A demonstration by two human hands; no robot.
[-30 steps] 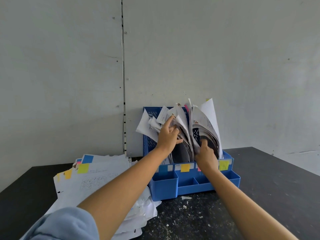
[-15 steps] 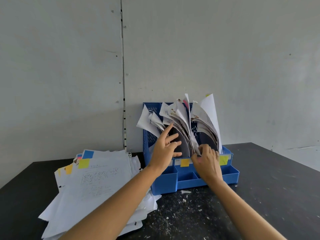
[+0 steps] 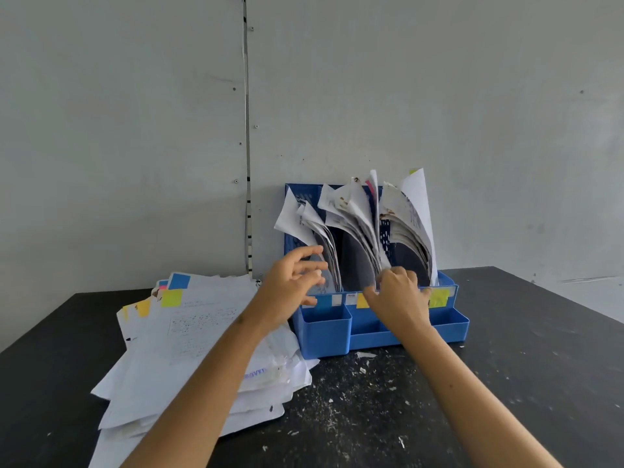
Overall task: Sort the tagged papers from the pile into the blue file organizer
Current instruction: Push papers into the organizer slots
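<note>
Paper scraps litter the black table in front of me. Pile of tagged papers lies toward the table's left edge, yellow and blue tags at its far end. My left hand hangs above the pile's right side, fingers loosely spread, holding nothing. My right hand pinches the foot of the papers standing in the blue organizer. Organizer sits at the table's far edge, against the wall.

A black table, flecked with white scraps, stands against a pale grey panelled wall.
</note>
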